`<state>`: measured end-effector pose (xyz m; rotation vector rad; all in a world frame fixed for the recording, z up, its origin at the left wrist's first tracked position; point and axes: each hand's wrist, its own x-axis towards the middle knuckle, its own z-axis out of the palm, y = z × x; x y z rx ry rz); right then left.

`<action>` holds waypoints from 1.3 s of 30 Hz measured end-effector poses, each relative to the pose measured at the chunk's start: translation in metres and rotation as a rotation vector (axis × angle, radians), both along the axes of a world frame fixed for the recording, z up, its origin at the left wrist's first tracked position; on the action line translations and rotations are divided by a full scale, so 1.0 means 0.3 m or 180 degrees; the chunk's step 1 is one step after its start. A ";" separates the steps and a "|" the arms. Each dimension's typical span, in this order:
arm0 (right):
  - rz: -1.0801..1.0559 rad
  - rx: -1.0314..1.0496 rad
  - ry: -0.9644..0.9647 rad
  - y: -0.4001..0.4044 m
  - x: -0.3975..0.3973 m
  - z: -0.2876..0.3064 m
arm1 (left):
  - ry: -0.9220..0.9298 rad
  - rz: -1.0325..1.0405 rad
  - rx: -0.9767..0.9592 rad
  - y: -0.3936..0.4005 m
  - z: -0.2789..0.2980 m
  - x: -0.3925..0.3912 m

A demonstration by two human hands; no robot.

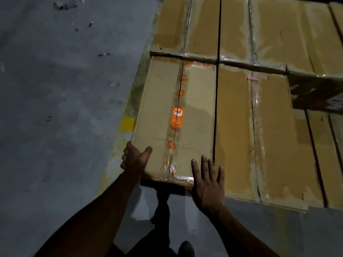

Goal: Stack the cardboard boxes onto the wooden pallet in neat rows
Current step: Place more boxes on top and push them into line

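Note:
A cardboard box with orange printed tape (pixel 157 115) lies flat at the near left corner of the stack, level with the boxes around it. My left hand (pixel 134 158) grips its near left corner, thumb on top and fingers curled down the side. My right hand (pixel 207 182) lies flat on the box's near right corner, fingers straight and spread. A longer taped box (pixel 235 127) sits tight against its right side. Two more boxes (pixel 185 26) fill the row behind. The wooden pallet is hidden under the boxes.
Grey concrete floor (pixel 65 108) stretches to the left, with a worn yellow painted line (pixel 127 123) along the stack's left edge. A darker box (pixel 315 91) sits lower at the right. My legs and shoes (pixel 185 248) stand at the stack's near edge.

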<state>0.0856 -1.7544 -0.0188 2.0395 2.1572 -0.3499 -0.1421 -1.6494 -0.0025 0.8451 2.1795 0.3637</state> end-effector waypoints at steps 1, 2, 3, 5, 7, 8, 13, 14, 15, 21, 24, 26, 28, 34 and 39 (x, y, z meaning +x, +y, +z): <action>0.0005 -0.0020 0.0003 0.002 -0.001 0.003 | -0.0030 -0.0015 0.0006 0.000 0.002 -0.001; 0.0029 -0.0027 0.0016 0.001 0.000 0.002 | -0.0062 -0.0038 0.0010 -0.001 0.001 -0.006; 0.0051 -0.0038 0.0026 0.001 0.001 0.002 | -0.0096 -0.0080 0.0010 -0.001 0.000 -0.011; 0.0079 -0.0105 -0.0026 0.002 0.009 -0.003 | -0.0223 -0.0167 -0.0016 -0.001 0.001 -0.024; 0.0047 -0.0307 -0.0022 0.015 0.014 0.017 | -0.0331 -0.0202 -0.0041 -0.002 0.002 -0.036; 0.0044 -0.0410 0.0006 0.022 0.015 0.036 | -0.0393 -0.0187 -0.0051 -0.001 0.010 -0.040; -0.0297 -0.0527 0.0438 0.059 -0.012 0.119 | -0.0832 0.0083 -0.0036 0.031 0.014 -0.067; -0.0385 -0.0418 0.0502 0.067 -0.018 0.122 | -0.0889 0.0128 -0.0044 0.045 0.023 -0.068; -0.0451 -0.0316 0.0541 0.077 -0.025 0.121 | -0.0937 0.0156 -0.0050 0.060 0.034 -0.068; -0.0995 0.0001 0.0755 0.251 -0.081 0.116 | -0.1221 0.0228 0.0128 0.259 0.041 -0.077; -0.1349 -0.0033 0.0804 0.433 -0.092 0.116 | -0.1413 0.0108 0.0143 0.450 0.030 -0.068; -0.1671 0.0001 0.0839 0.579 -0.105 0.112 | -0.1604 0.0088 0.0189 0.614 0.000 -0.064; -0.2140 0.0094 0.0872 0.733 -0.115 0.096 | -0.1772 0.0042 0.0208 0.801 -0.053 -0.053; -0.2854 -0.0055 0.0876 1.119 -0.105 0.095 | -0.1961 0.0182 0.0447 1.370 -0.370 -0.047; -0.2877 -0.0107 0.0983 1.297 -0.061 0.120 | -0.1968 0.0581 0.0539 1.598 -0.451 -0.030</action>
